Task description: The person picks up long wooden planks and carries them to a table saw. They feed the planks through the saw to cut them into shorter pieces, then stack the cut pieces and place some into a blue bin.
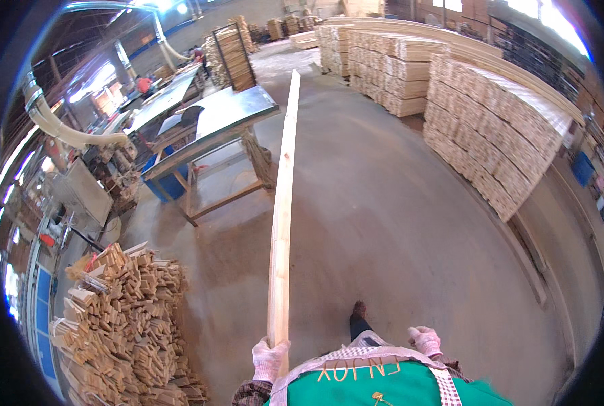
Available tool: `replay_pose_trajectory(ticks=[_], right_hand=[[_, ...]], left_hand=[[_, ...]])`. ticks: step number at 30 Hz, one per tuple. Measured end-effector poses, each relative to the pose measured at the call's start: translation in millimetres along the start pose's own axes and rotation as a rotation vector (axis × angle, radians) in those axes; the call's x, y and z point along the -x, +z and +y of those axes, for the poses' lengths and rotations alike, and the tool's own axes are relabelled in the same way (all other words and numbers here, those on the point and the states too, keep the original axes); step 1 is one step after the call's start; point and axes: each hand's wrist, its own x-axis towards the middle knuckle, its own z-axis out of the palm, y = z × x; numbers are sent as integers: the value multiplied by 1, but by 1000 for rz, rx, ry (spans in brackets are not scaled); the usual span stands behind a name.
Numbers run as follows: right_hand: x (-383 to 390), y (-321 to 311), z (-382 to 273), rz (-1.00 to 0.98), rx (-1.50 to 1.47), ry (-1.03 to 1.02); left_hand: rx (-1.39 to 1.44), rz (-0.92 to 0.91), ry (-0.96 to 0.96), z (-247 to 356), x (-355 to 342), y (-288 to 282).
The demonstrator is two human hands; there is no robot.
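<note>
My left hand (270, 358), in a pale pinkish work glove, is closed round the near end of a long wooden board (285, 203). The board is narrow and light-coloured, and it stretches far ahead of me, its tip beside the corner of a metal-topped table (237, 111). At my right side is my right hand (425, 340), in a matching glove, its fingers curled in with nothing visible in them. It touches neither the board nor any other thing, and hangs near my green apron (410, 386).
A heap of short wood offcuts (129, 325) lies on the floor at left. Tall stacks of lumber (491, 128) line the right side, with long beams (528, 260) on the floor beside them. A blue bin (170, 183) stands under the table. Other people (144, 84) are far off.
</note>
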Motion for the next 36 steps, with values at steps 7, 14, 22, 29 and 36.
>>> replay_pose_trajectory(ticks=[7,14,22,29,36], right_hand=[[-141,-6,-318,-143,299,-948],[-171,30,-584,-833,266,-891],[-353,11,-721,-550,770,-705],[-524,-53,-780,-263,419,-418],[-691,-49,-937,-305,889,-997]], left_hand=[[50,124,-64,127,-150,71],[-212,249,-47,251,-280,112],[-64,227,-85,355,-552,160],[-364,311,-77,480,-739,150],[-467,439,-166,589,-895,170]])
